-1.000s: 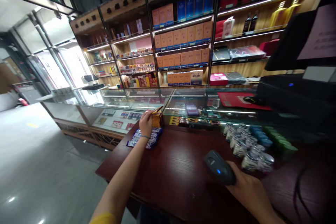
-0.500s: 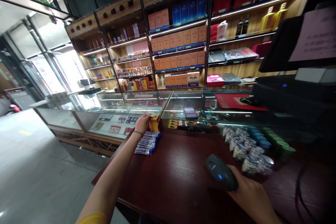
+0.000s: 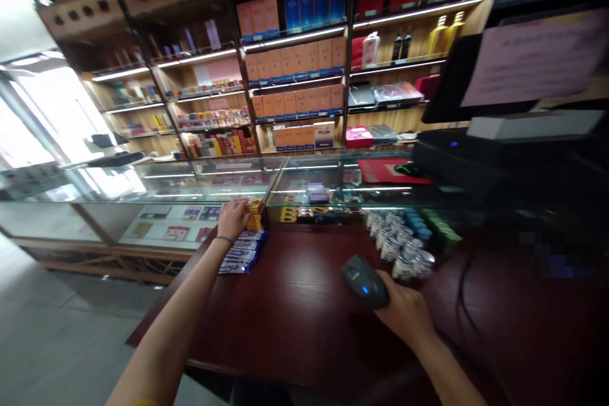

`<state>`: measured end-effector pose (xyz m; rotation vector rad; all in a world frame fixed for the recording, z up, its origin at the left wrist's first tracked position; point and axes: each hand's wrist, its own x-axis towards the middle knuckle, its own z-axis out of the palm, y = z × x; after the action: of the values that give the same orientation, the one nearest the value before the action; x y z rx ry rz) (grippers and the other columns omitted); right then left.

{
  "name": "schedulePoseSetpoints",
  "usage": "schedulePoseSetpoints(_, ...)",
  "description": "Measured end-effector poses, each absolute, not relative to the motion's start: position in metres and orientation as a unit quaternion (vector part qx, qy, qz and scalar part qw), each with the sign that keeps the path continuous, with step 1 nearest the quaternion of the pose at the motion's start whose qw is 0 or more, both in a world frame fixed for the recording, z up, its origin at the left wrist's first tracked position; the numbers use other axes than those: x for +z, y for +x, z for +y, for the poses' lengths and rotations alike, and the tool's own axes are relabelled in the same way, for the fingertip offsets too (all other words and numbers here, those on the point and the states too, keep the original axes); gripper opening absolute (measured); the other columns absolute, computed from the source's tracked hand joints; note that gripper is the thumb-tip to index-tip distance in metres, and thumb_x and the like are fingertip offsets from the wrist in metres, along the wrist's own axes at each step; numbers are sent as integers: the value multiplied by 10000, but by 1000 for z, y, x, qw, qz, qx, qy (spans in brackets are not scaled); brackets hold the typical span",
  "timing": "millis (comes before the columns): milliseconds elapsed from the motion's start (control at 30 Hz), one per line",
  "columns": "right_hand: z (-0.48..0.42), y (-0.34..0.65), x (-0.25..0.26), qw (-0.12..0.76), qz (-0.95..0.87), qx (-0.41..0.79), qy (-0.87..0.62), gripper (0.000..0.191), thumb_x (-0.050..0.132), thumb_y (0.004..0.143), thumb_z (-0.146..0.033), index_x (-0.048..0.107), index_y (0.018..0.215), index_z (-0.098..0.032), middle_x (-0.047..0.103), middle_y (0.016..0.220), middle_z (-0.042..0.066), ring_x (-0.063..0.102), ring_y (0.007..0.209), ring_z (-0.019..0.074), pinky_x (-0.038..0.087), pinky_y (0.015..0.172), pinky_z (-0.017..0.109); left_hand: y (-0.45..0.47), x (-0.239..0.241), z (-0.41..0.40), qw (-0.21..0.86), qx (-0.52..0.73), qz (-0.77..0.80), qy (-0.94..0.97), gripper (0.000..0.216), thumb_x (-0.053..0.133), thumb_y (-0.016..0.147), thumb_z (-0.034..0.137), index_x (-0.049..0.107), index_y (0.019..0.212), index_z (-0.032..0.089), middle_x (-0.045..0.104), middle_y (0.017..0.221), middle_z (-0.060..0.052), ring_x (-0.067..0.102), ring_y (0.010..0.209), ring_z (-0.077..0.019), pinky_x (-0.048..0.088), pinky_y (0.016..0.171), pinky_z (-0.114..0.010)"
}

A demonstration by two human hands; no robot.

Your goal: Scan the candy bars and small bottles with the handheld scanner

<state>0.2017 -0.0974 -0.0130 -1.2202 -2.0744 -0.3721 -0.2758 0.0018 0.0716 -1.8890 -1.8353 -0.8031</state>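
As shelves (image 3: 394,116) glow beyond the glossy desk (image 3: 290,317), the right hand (image 3: 403,312) clasps a scanner (image 3: 362,281); the left hand (image 3: 232,219) touches packets (image 3: 255,216). Its pinch is unclear.

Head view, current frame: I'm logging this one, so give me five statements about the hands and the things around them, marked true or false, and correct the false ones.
1. The right hand holds a dark handheld scanner. True.
2. The left hand is at the silver-lidded jars. False: it is at the stack of yellow packets.
3. The blue packets lie nearer the camera than the stack of yellow packets. True.
4. The light on the scanner glows red. False: it glows blue.
5. The silver-lidded jars stand on the red mat. False: they stand on the dark reddish tabletop.
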Motion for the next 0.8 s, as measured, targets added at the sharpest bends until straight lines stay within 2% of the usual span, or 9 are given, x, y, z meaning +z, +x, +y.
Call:
schedulePoseSetpoints(67, -98, 206, -7, 365, -779, -163, -483, 313, 497, 770, -193, 604, 1063, -175, 707, 674, 35, 687, 593, 212, 464, 566, 275, -262, 65, 2, 207, -320, -650, -658, 500, 663, 808, 313, 555, 1284, 203, 566, 1273, -150, 468, 1256, -348, 333, 1082, -542)
schedulePoseSetpoints(167, -98, 216, -2, 390, -754, -165, -502, 330, 524, 774, -246, 614, 1079, -156, 698, 648, 42, 680, 582, 221, 479, 572, 283, -221, 51, 2, 197, -402, -623, -642, 578, 655, 825, 339, 491, 1350, 163, 493, 1357, -174, 412, 1316, -340, 317, 1115, -511)
schedulePoseSetpoints(333, -96, 237, 1, 430, -682, -158, -570, 344, 574, 790, -356, 619, 1069, -160, 705, 664, 63, 674, 566, 242, 480, 551, 301, -103, 23, -7, 53, -514, -526, -676, 565, 634, 857, 315, 451, 1376, 184, 527, 1307, -144, 470, 1270, -280, 365, 1109, -461)
schedulePoseSetpoints(567, -101, 277, 24, 422, -633, -91, -643, 383, 612, 781, -440, 609, 1082, -203, 731, 774, 78, 698, 687, 262, 480, 578, 299, 58, 2, -28, -216, -548, -400, -703, 620, 711, 791, 264, 478, 1366, 257, 522, 1285, -116, 507, 1219, -264, 427, 1051, -440)
schedulePoseSetpoints(800, -112, 336, 27, 430, -609, -85, -661, 366, 604, 779, -439, 610, 1039, -182, 736, 848, 120, 702, 776, 282, 498, 636, 325, 126, -11, -35, -254, -530, -401, -703, 625, 764, 731, 229, 512, 1303, 242, 478, 1210, -104, 521, 1148, -257, 424, 1041, -441)
